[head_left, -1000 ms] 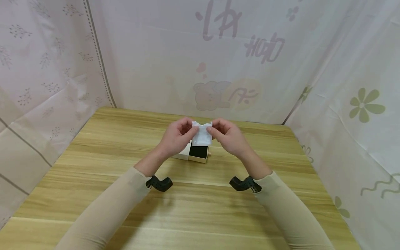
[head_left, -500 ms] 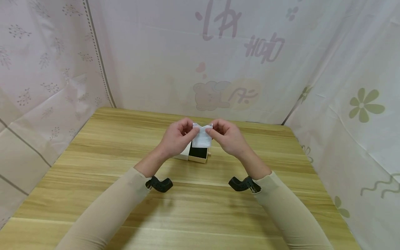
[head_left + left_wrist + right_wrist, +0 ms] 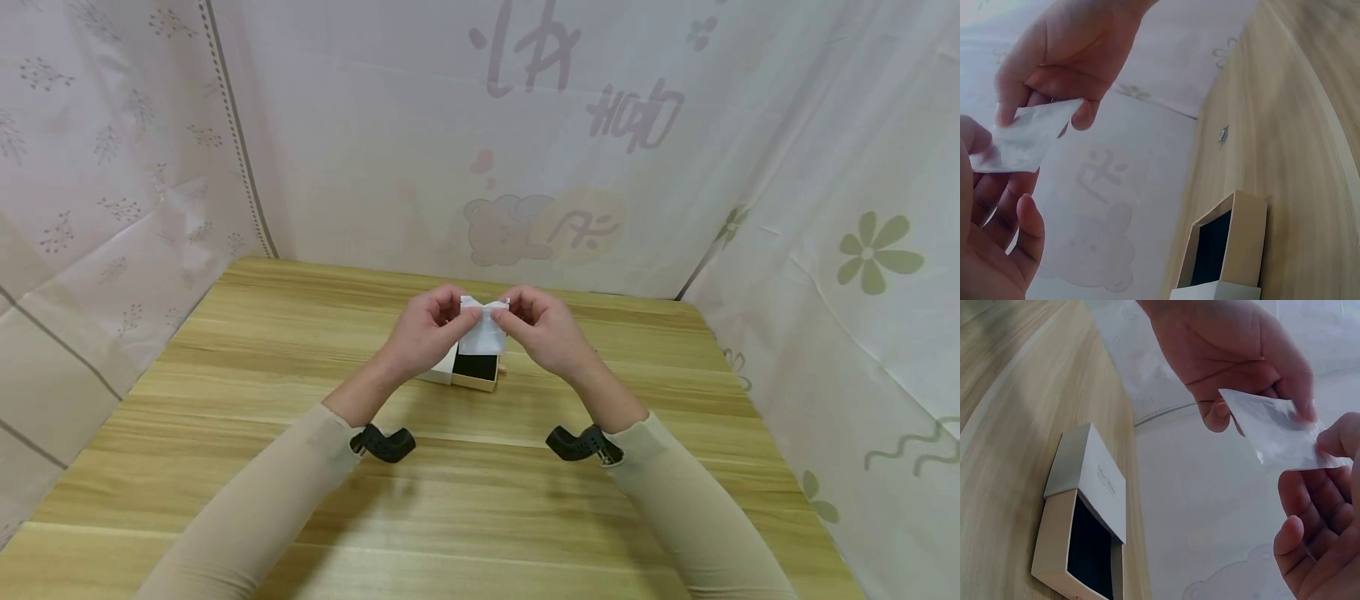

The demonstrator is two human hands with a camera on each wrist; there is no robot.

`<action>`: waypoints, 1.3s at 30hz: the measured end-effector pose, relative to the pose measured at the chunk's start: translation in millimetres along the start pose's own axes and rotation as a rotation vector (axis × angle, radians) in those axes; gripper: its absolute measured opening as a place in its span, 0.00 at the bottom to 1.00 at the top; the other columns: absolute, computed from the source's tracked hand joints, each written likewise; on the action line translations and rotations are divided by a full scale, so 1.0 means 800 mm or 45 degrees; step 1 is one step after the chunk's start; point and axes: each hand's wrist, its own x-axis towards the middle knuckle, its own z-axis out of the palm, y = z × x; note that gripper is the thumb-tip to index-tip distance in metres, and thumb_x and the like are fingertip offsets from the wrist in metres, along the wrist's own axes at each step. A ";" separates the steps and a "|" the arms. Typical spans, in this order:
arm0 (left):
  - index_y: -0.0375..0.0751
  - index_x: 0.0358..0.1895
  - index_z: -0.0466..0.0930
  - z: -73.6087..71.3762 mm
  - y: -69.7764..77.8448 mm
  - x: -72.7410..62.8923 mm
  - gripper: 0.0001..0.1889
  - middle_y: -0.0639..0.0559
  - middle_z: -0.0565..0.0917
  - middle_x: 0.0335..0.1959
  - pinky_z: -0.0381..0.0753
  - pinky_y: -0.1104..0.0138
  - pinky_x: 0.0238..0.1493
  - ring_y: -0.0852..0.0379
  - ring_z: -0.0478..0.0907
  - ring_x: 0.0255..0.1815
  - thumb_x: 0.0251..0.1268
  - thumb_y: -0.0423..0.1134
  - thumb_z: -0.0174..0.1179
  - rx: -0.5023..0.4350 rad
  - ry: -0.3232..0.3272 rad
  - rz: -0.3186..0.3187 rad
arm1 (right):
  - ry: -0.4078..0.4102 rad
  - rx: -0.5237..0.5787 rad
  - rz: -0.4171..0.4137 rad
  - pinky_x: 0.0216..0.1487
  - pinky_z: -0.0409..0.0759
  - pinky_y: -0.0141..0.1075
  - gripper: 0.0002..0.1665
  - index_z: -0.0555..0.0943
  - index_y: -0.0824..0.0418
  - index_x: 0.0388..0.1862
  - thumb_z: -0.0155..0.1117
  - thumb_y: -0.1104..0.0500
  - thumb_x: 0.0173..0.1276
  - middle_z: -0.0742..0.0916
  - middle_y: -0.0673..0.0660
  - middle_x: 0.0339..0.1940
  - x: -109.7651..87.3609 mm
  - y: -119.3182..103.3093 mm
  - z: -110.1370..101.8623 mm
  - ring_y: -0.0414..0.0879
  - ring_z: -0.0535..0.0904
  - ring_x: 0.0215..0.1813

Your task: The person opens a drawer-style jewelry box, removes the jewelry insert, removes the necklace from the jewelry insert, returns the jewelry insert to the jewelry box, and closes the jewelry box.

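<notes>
A small, pale plastic pouch (image 3: 482,335) is held up between both hands, over the box. My left hand (image 3: 422,333) pinches its left upper side between thumb and fingers. On the opposite side my right hand (image 3: 551,332) pinches it the same way. The pouch's top edge dips in the middle. In the left wrist view the pouch (image 3: 1029,137) looks thin and translucent; in the right wrist view the pouch (image 3: 1282,434) is shiny. Whether anything is inside it I cannot tell.
Beneath the hands is a drawer-style box: a white sleeve (image 3: 1100,478) with its cream tray (image 3: 474,383) pulled partly out, dark-lined. A tiny silvery item (image 3: 1224,135) lies on the wooden table (image 3: 480,517). Patterned curtains (image 3: 360,125) hang behind and at both sides.
The pouch and the thumbs on it have come down very slightly over the second. Both hands keep their pinch; the box stays where it was.
</notes>
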 end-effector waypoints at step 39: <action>0.43 0.49 0.89 -0.007 -0.004 0.002 0.12 0.48 0.90 0.41 0.79 0.66 0.39 0.51 0.81 0.38 0.82 0.47 0.65 0.102 0.088 -0.044 | 0.079 -0.183 0.032 0.36 0.78 0.33 0.12 0.89 0.61 0.49 0.71 0.52 0.81 0.88 0.57 0.37 0.003 0.006 -0.005 0.49 0.81 0.36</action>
